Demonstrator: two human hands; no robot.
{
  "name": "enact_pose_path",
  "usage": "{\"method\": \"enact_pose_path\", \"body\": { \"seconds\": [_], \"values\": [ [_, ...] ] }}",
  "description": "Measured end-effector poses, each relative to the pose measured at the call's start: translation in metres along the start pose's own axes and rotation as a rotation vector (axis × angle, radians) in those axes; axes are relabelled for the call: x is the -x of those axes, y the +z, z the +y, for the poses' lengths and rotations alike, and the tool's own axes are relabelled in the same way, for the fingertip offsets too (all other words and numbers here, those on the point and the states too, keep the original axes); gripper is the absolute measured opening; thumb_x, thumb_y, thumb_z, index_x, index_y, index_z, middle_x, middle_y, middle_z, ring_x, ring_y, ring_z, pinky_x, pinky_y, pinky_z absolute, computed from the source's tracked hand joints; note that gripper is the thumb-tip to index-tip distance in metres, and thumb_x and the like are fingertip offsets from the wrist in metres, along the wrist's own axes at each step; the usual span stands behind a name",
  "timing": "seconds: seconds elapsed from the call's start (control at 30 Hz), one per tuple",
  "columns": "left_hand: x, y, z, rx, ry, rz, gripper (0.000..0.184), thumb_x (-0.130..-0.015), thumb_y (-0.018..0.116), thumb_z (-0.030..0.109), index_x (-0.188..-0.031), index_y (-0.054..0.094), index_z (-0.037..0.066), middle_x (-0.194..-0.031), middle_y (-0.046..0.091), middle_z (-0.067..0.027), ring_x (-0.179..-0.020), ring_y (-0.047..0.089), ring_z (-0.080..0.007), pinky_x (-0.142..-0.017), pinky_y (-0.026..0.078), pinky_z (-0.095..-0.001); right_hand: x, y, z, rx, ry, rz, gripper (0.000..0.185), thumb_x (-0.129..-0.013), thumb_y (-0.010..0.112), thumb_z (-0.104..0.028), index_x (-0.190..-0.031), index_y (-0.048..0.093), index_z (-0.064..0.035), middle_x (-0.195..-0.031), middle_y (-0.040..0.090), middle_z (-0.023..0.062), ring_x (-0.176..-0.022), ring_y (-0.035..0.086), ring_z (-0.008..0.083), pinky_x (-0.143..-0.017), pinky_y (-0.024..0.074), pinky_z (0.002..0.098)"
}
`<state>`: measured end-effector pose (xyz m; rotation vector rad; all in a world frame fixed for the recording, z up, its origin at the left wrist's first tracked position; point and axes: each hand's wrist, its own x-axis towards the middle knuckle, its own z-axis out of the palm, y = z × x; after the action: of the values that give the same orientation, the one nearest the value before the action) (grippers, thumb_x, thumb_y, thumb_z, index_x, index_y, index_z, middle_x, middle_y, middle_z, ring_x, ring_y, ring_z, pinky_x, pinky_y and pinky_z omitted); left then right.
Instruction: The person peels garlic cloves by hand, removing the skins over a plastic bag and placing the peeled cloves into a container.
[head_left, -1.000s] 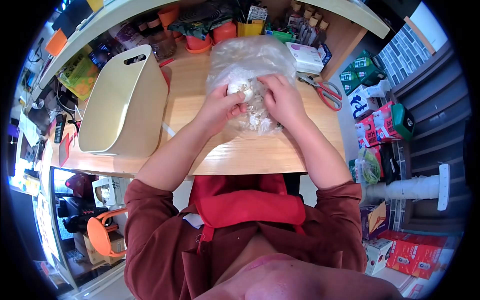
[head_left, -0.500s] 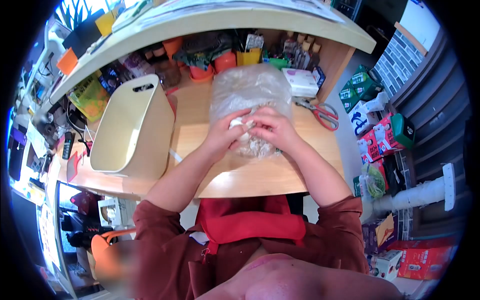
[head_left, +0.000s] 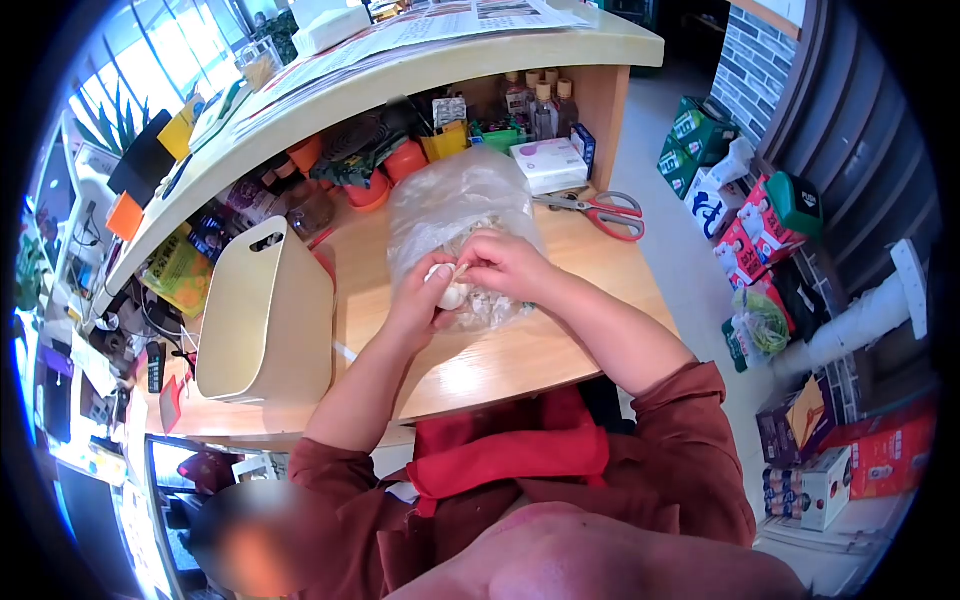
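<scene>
- Left hand point(head_left: 418, 300) wraps the white bulb point(head_left: 453, 298), which looks like garlic, its pale side facing right
- Right hand point(head_left: 507, 265) now meets it: thumb and fingertips pinch at the bulb's upper side; exactly what sits between them is too small to tell
- Change: a second ago the right hand was off the bulb, over the bag; now both hands are together on it, left still carrying
- Reads as a switch to two-handed finger work, left as holder, right as picker
- Bulb sits between the hands, over the near part of the clear plastic bag point(head_left: 430, 205)
- White flaky bits point(head_left: 490, 308) lie just below the right hand, at the bag's near end
- Cream bin point(head_left: 297, 325) stands left of the left hand, well apart
- Scissors point(head_left: 615, 217) lie beyond and right of the right hand, untouched, near the white box point(head_left: 550, 167)
- Bin, scissors and box keep their places on the desk point(head_left: 475, 372)
</scene>
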<state>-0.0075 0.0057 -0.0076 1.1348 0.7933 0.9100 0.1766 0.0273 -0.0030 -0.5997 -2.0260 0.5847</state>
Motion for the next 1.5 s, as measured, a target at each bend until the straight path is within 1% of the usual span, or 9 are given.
{"method": "enact_pose_path", "body": {
  "seconds": [0.3, 0.43, 0.5, 0.6, 0.73, 0.87, 1.1, 1.27, 1.5],
  "values": [
    [0.000, -0.006, 0.000, 0.130, 0.007, -0.141, 0.035, -0.086, 0.052, 0.037, -0.105, 0.046, 0.008, -0.078, 0.053, -0.0041, -0.052, 0.047, -0.0092, -0.034, 0.026, -0.0182, 0.001, -0.001, -0.007, 0.002, 0.059, -0.006, 0.010, -0.075, 0.060, -0.010, -0.081, 0.054, -0.0043, -0.080, 0.056, 0.0125, -0.078, 0.055, 0.0299, -0.067, 0.0436, 0.0364],
    [-0.004, -0.013, 0.000, 0.143, 0.051, -0.095, 0.035, -0.083, 0.055, 0.031, -0.107, 0.046, 0.009, -0.080, 0.053, -0.0043, -0.055, 0.049, -0.0095, -0.035, 0.028, -0.0188, 0.000, 0.003, -0.001, 0.227, 0.164, 0.051, 0.012, -0.077, 0.059, -0.011, -0.082, 0.052, -0.0033, -0.081, 0.055, 0.0166, -0.077, 0.054, 0.0354, -0.066, 0.0435, 0.0390],
    [-0.001, -0.006, 0.004, 0.154, 0.050, 0.028, 0.031, -0.084, 0.055, 0.019, -0.111, 0.045, 0.008, -0.077, 0.054, -0.0045, -0.051, 0.046, -0.0090, -0.039, 0.033, -0.0207, -0.001, 0.003, -0.001, 0.297, 0.199, 0.038, 0.011, -0.078, 0.059, -0.011, -0.082, 0.052, -0.0035, -0.081, 0.055, 0.0162, -0.076, 0.054, 0.0351, -0.065, 0.0436, 0.0395],
    [0.002, -0.003, 0.007, 0.029, 0.041, 0.079, 0.040, -0.080, 0.061, 0.019, -0.114, 0.043, 0.008, -0.080, 0.054, -0.0034, -0.053, 0.048, -0.0085, -0.042, 0.037, -0.0201, -0.001, 0.005, -0.005, 0.384, 0.234, 0.064, 0.009, -0.078, 0.058, -0.010, -0.082, 0.053, -0.0039, -0.082, 0.056, 0.0152, -0.076, 0.055, 0.0340, -0.065, 0.0441, 0.0397],
    [0.000, -0.007, 0.005, -0.094, 0.065, 0.054, 0.043, -0.079, 0.061, 0.014, -0.116, 0.041, 0.007, -0.087, 0.056, -0.0060, -0.067, 0.058, -0.0126, -0.049, 0.044, -0.0232, -0.001, 0.004, -0.003, 0.466, 0.232, 0.097, 0.008, -0.078, 0.058, -0.009, -0.084, 0.055, -0.0042, -0.084, 0.056, 0.0152, -0.077, 0.056, 0.0336, -0.066, 0.0450, 0.0389],
    [0.001, -0.005, 0.010, -0.079, 0.120, -0.024, 0.039, -0.083, 0.058, 0.012, -0.117, 0.042, 0.006, -0.088, 0.057, -0.0073, -0.063, 0.059, -0.0132, -0.052, 0.046, -0.0232, 0.001, 0.005, 0.004, 0.487, 0.149, 0.115, 0.013, -0.079, 0.057, -0.008, -0.092, 0.057, -0.0051, -0.085, 0.057, 0.0139, -0.077, 0.057, 0.0306, -0.066, 0.0459, 0.0354],
    [-0.006, -0.007, -0.003, -0.160, 0.213, -0.025, 0.034, -0.089, 0.053, 0.019, -0.120, 0.046, 0.005, -0.091, 0.057, -0.0047, -0.065, 0.057, -0.0080, -0.056, 0.047, -0.0208, 0.000, 0.004, -0.005, -0.391, 0.525, 0.009, 0.023, -0.089, 0.053, -0.013, -0.109, 0.052, -0.0029, -0.084, 0.056, 0.0028, -0.066, 0.054, 0.0064, -0.054, 0.0444, 0.0200],
    [-0.002, -0.005, 0.002, -0.179, 0.279, -0.028, 0.034, -0.091, 0.049, 0.021, -0.120, 0.046, 0.004, -0.098, 0.055, -0.0049, -0.070, 0.056, -0.0072, -0.059, 0.046, -0.0211, -0.001, 0.011, -0.012, -0.488, 0.580, 0.020, 0.027, -0.088, 0.053, -0.012, -0.113, 0.049, -0.0012, -0.087, 0.056, 0.0045, -0.069, 0.055, 0.0087, -0.058, 0.0452, 0.0202],
    [-0.001, -0.006, 0.010, -0.091, 0.231, -0.023, 0.034, -0.086, 0.057, 0.020, -0.110, 0.049, -0.002, -0.089, 0.058, -0.0073, -0.066, 0.057, -0.0106, -0.055, 0.047, -0.0214, 0.000, 0.007, -0.007, -0.743, 0.671, 0.123, 0.022, -0.089, 0.052, -0.014, -0.108, 0.052, -0.0010, -0.081, 0.058, 0.0033, -0.067, 0.055, 0.0093, -0.060, 0.0462, 0.0204]
  ]
}}
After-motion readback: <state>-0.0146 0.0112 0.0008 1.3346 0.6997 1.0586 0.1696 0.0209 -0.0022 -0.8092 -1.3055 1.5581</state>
